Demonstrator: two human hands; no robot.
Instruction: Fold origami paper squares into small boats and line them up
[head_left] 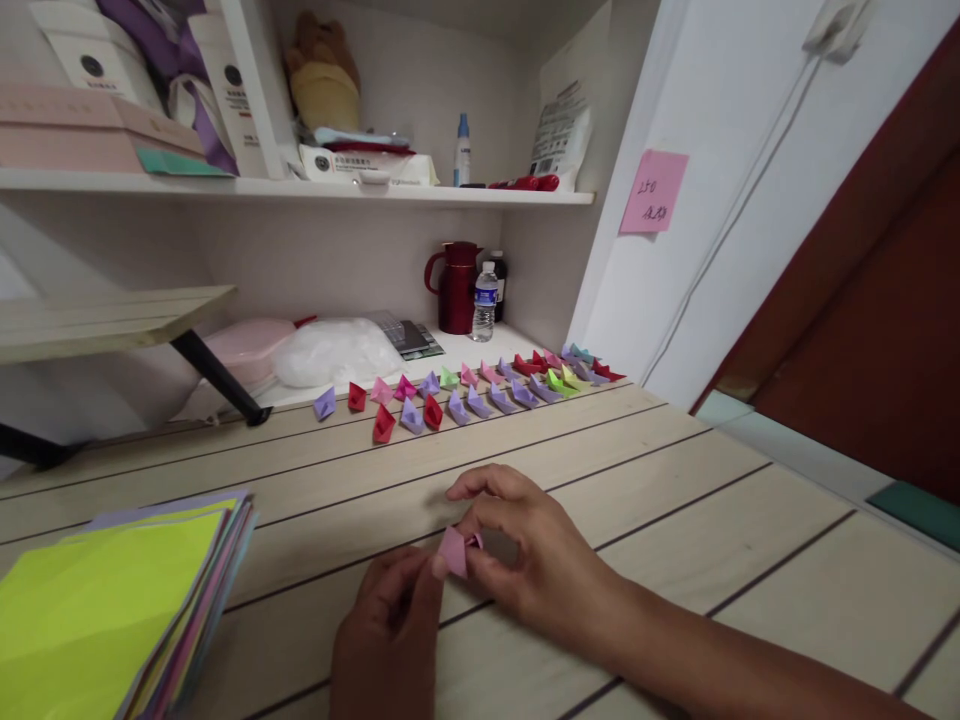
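Observation:
Both of my hands meet over the near middle of the wooden table. Between them is a small folded pink paper piece. My left hand pinches its lower left edge with thumb and fingertips. My right hand curls over it from the right, fingers pressed on the fold. Beyond the hands, two rows of small folded paper boats in purple, red, pink and green run along the table's far edge.
A stack of coloured paper sheets, yellow-green on top, lies at the near left. Behind the table stand a red jug, a water bottle and a white plastic bag. A shelf above carries boxes and packets. A pink sticky note hangs on the wall.

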